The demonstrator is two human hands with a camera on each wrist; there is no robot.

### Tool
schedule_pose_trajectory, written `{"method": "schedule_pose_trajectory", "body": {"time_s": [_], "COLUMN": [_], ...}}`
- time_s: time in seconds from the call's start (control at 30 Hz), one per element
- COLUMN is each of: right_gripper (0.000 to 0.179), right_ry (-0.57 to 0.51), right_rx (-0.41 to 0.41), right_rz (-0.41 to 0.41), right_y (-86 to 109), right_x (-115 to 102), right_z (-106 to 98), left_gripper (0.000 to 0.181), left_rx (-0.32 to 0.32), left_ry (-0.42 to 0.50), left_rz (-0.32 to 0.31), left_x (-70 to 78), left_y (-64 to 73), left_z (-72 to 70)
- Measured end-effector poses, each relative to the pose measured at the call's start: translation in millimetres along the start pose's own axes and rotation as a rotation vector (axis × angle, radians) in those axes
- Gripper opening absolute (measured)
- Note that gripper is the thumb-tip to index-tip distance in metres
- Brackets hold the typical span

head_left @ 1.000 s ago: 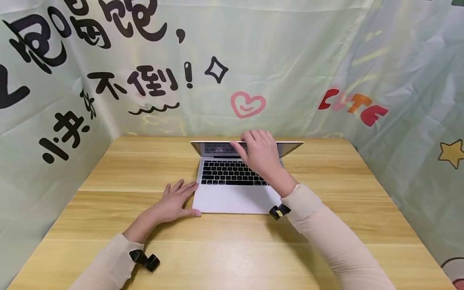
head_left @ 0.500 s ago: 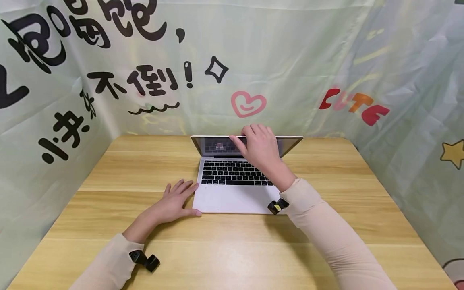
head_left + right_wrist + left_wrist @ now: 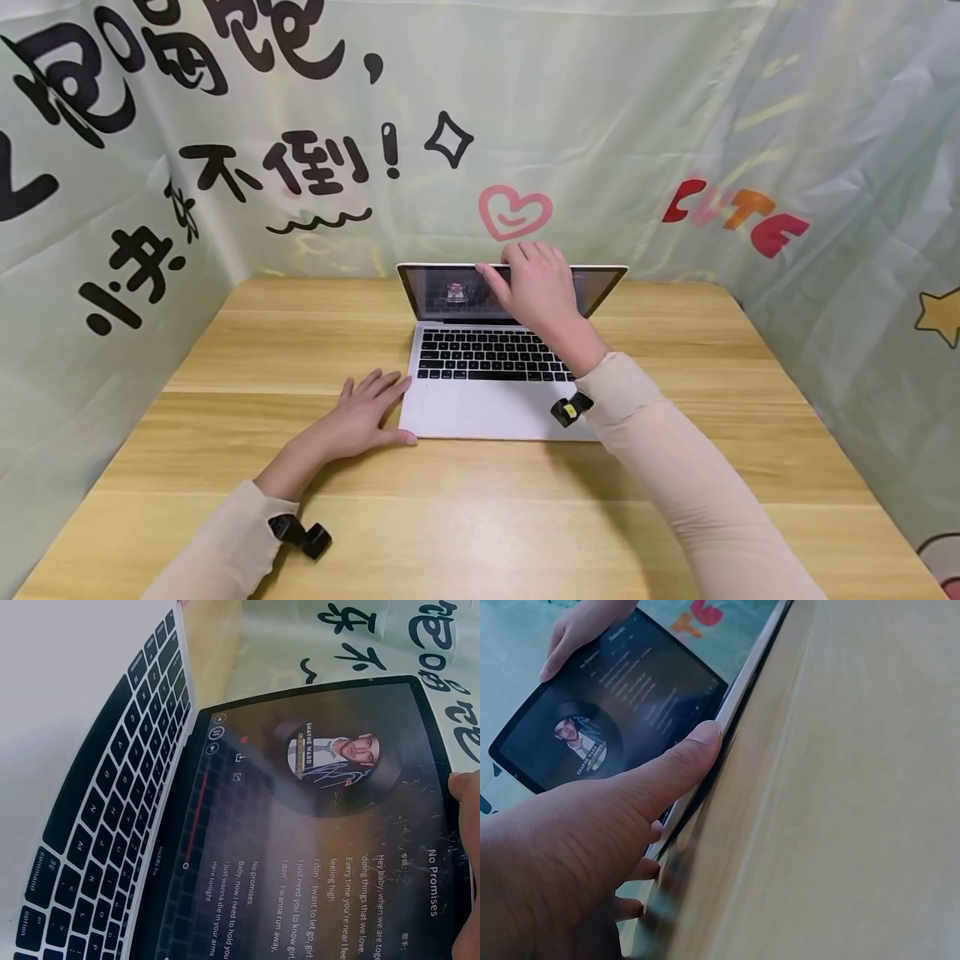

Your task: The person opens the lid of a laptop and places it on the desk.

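A silver laptop (image 3: 465, 410) lies on the wooden table with its lid raised. My right hand (image 3: 542, 290) pinches the lid's top edge, thumb on the screen side and fingers over the back. Down at the laptop's left side, my left hand (image 3: 362, 421) rests on the table, fingers spread; its fingertips touch the side and its thumb the front corner. In the right wrist view, the lit screen (image 3: 322, 795) displays a music player with lyrics and a round cover picture. The black keyboard (image 3: 480, 354) is partly hidden behind my right forearm.
The wooden table (image 3: 247, 383) extends around the laptop. Close behind its far edge hangs a pale green printed cloth (image 3: 600, 125), which also runs along both sides. Small black cameras sit at my left cuff (image 3: 300, 536) and right cuff (image 3: 572, 409).
My right hand has moved up and back, tilting the laptop lid further from the keyboard, so more of the screen shows. The left hand and the laptop's base have stayed in place.
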State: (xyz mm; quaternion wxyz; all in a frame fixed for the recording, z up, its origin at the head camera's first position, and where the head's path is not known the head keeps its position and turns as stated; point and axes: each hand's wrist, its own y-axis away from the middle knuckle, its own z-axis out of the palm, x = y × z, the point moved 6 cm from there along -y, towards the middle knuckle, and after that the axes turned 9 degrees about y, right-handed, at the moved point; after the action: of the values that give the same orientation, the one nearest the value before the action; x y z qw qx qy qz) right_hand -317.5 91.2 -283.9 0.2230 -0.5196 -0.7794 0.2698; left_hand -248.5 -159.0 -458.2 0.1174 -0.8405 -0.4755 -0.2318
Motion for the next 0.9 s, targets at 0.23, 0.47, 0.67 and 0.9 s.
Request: {"method": "schedule_pose_trajectory", "body": {"time_s": [0.23, 0.47, 0.67, 0.9], "right_gripper": [0.046, 0.050, 0.050, 0.052], "right_ry": [0.000, -0.003, 0.005, -0.003], "right_rx": [0.004, -0.055, -0.054, -0.060], "right_rz": [-0.003, 0.025, 0.021, 0.027], "right_y": [-7.9, -16.8, -26.6, -34.1], "right_x": [1.5, 8.5, 12.5, 18.4], "right_z": [2.0, 8.4, 13.6, 20.4], "left_gripper": [0.105, 0.105, 0.103, 0.104], "left_rx": [0.008, 0.008, 0.011, 0.006], "left_ry": [0.005, 0.006, 0.004, -0.006], "left_rz": [0.003, 0.003, 0.004, 0.002], "left_x": [-0.6, -1.3, -2.2, -3.0], "left_y": [0.5, -0.3, -0.7, -0.6], "left_z": [-0.9, -0.4, 0.0, 1.0]}}
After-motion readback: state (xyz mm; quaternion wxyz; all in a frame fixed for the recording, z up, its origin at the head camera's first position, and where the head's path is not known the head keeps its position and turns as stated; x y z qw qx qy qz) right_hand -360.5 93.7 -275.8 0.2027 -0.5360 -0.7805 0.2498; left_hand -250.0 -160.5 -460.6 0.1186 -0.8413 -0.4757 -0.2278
